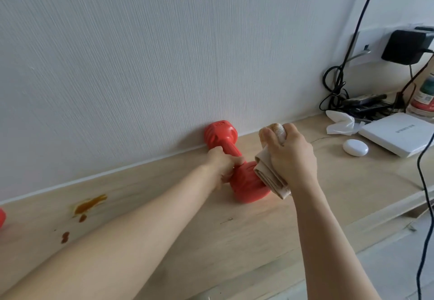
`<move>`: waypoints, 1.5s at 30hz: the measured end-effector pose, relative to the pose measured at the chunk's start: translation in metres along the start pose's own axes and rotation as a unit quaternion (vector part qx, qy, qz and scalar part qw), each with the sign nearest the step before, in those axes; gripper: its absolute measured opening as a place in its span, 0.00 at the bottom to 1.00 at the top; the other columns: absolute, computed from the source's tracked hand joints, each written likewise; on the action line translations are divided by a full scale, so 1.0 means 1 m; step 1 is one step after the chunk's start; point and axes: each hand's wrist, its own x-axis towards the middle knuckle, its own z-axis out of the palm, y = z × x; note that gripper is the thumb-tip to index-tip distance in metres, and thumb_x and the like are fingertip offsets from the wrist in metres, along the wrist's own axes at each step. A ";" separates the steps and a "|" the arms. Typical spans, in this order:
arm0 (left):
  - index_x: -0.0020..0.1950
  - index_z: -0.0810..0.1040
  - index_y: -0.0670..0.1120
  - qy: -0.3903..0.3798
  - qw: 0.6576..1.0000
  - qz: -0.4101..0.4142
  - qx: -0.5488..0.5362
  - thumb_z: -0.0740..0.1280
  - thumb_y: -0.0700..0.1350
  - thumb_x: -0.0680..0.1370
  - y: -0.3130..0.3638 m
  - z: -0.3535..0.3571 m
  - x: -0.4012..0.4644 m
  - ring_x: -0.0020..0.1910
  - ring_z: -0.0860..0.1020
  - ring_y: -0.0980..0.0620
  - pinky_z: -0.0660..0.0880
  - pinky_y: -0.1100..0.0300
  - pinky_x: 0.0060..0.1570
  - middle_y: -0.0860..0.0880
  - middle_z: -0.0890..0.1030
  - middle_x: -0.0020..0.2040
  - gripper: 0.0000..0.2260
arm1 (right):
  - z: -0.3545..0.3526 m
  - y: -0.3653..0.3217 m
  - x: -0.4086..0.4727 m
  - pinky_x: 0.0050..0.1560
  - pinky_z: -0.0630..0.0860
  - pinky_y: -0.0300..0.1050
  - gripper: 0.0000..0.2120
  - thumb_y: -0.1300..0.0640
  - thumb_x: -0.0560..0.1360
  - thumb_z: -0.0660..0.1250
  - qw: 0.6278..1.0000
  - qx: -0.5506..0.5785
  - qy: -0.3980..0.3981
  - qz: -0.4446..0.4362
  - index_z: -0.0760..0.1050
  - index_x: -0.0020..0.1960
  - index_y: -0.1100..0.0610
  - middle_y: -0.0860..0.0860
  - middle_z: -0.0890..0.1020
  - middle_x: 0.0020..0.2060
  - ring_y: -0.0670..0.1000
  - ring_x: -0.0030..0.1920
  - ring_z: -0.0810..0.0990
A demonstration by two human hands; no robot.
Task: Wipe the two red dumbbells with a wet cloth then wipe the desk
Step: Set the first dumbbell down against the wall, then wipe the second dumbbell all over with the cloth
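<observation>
In the head view, the red moulded-plastic dumbbell (231, 162), lying on the pale wood-grain desk (164, 229) with its far end against the white textured wall (141, 52), is being gripped round its bar by the left hand (222, 164), while the folded beige cloth (271, 172) is being clenched in the right hand (291, 156) and pressed against the near end. The step is judged best served by the dumbbell being turned under a steady cloth. Open desk is being left toward the brown spill (90, 204), whereas the small white oval device (355, 147) and the desk's front edge are lying near.

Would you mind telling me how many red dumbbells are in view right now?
2. One dumbbell lies by the wall, gripped by the left hand; a red sliver at the left edge looks like the second, mostly out of frame.
</observation>
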 end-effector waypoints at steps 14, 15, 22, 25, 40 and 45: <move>0.69 0.64 0.36 0.008 0.998 0.049 0.044 0.65 0.41 0.77 -0.002 -0.032 -0.024 0.37 0.73 0.54 0.73 0.62 0.37 0.47 0.74 0.43 0.22 | 0.007 -0.034 -0.033 0.47 0.71 0.49 0.17 0.42 0.76 0.60 0.993 0.111 0.007 -0.039 0.68 0.46 0.57 0.49 0.75 0.37 0.57 0.47 0.76; 0.68 0.64 0.32 0.018 0.997 0.056 0.051 0.65 0.40 0.77 -0.002 -0.044 -0.030 0.39 0.73 0.53 0.74 0.59 0.41 0.46 0.74 0.42 0.23 | 0.013 -0.041 -0.039 0.47 0.70 0.48 0.17 0.42 0.76 0.60 0.991 0.124 -0.007 -0.040 0.69 0.48 0.57 0.49 0.75 0.37 0.56 0.47 0.76; 0.45 0.74 0.44 0.143 0.984 0.107 -0.016 0.66 0.36 0.76 -0.001 -0.155 -0.098 0.42 0.75 0.49 0.76 0.57 0.46 0.45 0.76 0.40 0.04 | 0.068 -0.099 -0.092 0.51 0.72 0.48 0.22 0.43 0.76 0.61 0.970 0.189 -0.147 -0.034 0.69 0.57 0.61 0.54 0.79 0.45 0.55 0.49 0.78; 0.52 0.75 0.43 0.191 0.975 0.115 0.003 0.66 0.37 0.75 -0.007 -0.207 -0.135 0.44 0.77 0.49 0.78 0.55 0.50 0.46 0.77 0.45 0.06 | 0.095 -0.126 -0.119 0.54 0.77 0.52 0.36 0.34 0.65 0.64 0.945 0.239 -0.223 0.007 0.70 0.57 0.64 0.58 0.81 0.48 0.55 0.50 0.81; 0.37 0.69 0.48 0.286 0.936 -0.008 0.206 0.73 0.50 0.71 -0.056 -0.383 -0.277 0.40 0.73 0.54 0.67 0.64 0.38 0.53 0.72 0.38 0.14 | 0.175 -0.196 -0.210 0.22 0.77 0.54 0.24 0.44 0.80 0.54 0.765 0.403 -0.472 0.173 0.68 0.66 0.61 0.58 0.80 0.29 0.60 0.22 0.78; 0.56 0.75 0.45 0.230 0.941 -0.100 0.225 0.80 0.54 0.59 -0.089 -0.390 -0.275 0.48 0.76 0.51 0.71 0.61 0.35 0.49 0.78 0.53 0.30 | 0.181 -0.184 -0.208 0.30 0.77 0.55 0.25 0.44 0.80 0.55 0.776 0.386 -0.469 0.169 0.68 0.66 0.64 0.58 0.80 0.29 0.61 0.22 0.77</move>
